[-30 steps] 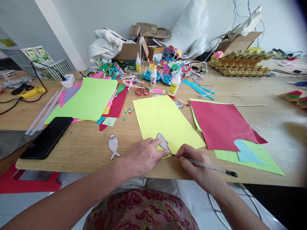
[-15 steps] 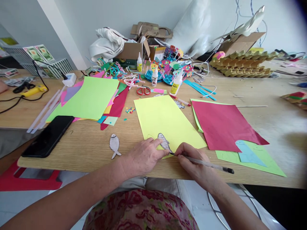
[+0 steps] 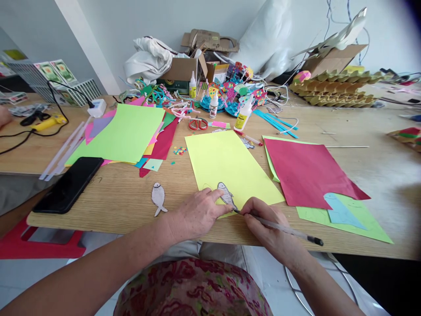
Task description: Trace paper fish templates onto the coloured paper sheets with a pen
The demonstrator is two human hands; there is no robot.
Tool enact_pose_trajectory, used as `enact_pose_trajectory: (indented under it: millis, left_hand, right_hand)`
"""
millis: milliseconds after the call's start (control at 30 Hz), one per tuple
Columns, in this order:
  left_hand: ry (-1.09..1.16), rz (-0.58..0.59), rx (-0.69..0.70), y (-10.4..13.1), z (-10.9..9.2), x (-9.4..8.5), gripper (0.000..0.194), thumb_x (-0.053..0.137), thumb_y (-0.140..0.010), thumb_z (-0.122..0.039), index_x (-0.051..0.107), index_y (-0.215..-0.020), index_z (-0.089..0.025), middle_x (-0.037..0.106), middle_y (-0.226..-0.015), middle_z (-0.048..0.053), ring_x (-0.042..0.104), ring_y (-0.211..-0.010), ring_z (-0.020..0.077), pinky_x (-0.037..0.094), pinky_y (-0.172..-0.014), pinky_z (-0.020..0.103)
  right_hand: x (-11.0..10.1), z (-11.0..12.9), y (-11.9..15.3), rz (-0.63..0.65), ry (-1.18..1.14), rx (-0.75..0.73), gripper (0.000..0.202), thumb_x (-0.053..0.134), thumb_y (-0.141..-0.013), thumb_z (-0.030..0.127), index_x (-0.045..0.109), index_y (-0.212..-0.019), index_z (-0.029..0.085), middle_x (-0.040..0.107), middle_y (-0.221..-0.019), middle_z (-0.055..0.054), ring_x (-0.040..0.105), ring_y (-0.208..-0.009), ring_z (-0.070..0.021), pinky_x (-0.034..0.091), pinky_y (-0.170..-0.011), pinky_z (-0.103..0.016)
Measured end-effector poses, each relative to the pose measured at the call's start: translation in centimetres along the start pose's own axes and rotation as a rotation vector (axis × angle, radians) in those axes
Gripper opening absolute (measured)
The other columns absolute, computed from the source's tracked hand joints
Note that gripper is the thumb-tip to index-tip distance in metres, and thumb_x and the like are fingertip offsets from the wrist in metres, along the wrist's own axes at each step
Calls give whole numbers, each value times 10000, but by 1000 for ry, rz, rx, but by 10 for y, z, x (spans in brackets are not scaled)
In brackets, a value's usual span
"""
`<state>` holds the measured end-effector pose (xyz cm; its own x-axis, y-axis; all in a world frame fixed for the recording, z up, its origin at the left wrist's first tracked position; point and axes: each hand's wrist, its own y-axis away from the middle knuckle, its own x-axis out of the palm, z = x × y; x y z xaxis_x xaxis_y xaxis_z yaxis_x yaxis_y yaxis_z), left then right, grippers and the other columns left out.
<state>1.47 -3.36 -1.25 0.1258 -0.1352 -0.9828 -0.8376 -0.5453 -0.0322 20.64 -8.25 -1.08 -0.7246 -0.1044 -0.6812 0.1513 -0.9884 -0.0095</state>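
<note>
A white paper fish (image 3: 225, 192) with drawn dark lines lies near the front edge of a yellow sheet (image 3: 226, 158). The index finger and thumb of my left hand (image 3: 194, 214) hold it down; the other fingers are partly hidden. My right hand (image 3: 267, 221) grips a pen (image 3: 289, 231) with a clear barrel and a black end. The pen's tip touches the sheet by the fish's tail. A faint fish outline shows on the yellow sheet, partly under my left hand. To the left, a second paper fish (image 3: 158, 195) lies on the wooden table (image 3: 125, 193).
A black phone (image 3: 69, 184) and stacked coloured paper (image 3: 121, 131) lie at left. Red paper (image 3: 309, 169) over green sheets is at right. Behind are red-handled scissors (image 3: 198, 124), a glue bottle (image 3: 242, 116), blue strips (image 3: 276, 123) and egg trays (image 3: 332, 90). Someone's hand (image 3: 4, 115) shows far left.
The view has shifted very slightly. The pen's back end has tilted a little lower and to the right, while its tip stays by the tail. My left hand keeps its place on the fish.
</note>
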Motion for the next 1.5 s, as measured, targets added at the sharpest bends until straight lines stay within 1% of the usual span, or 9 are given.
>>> enact_pose_trajectory:
  millis: [133,567,767,1033,1233,1500]
  left_hand:
    - [-3,-16,5,0,1,1,353,411,-898,-146,516,-1211,-272,486,-1159,89,506,-1025,218,445,-865,351]
    - [-14,-24,11,0,2,3,356,414,-889,-138,511,-1200,-281,486,-1140,80,506,-994,214,441,-844,343]
    - [-9,-19,13,0,2,3,347,411,-889,-132,522,-1187,-272,471,-1171,84,496,-1026,216,430,-877,350]
    - [-4,-14,7,0,2,1,333,414,-896,-150,537,-1180,-273,470,-1172,81,499,-1019,215,433,-873,350]
    - [2,-43,14,0,3,5,318,408,-905,-167,544,-1171,-276,461,-1181,78,490,-1040,213,431,-883,345]
    - [0,-39,15,0,3,4,327,425,-892,-150,533,-1174,-275,468,-1173,74,498,-1030,209,435,-884,341]
  right_hand:
    - [0,1,1,-1,-14,-5,98,376,-763,216,451,-700,216,427,-534,51,403,-504,-131,301,-492,-254]
    - [-2,1,3,26,-47,-16,92,390,-775,214,456,-711,215,431,-548,52,396,-512,-126,305,-488,-246]
    - [0,-1,3,33,-33,-7,96,388,-781,230,461,-720,214,462,-565,42,414,-524,-131,307,-494,-252]
    - [-1,-1,4,47,-15,-18,101,394,-786,238,472,-726,213,486,-582,34,445,-548,-136,329,-509,-252]
    - [1,-2,4,26,-13,-15,104,400,-786,235,478,-720,214,457,-560,43,422,-526,-129,317,-498,-249]
    - [0,3,1,33,-14,-20,107,390,-783,244,470,-718,214,449,-546,47,424,-515,-131,319,-495,-250]
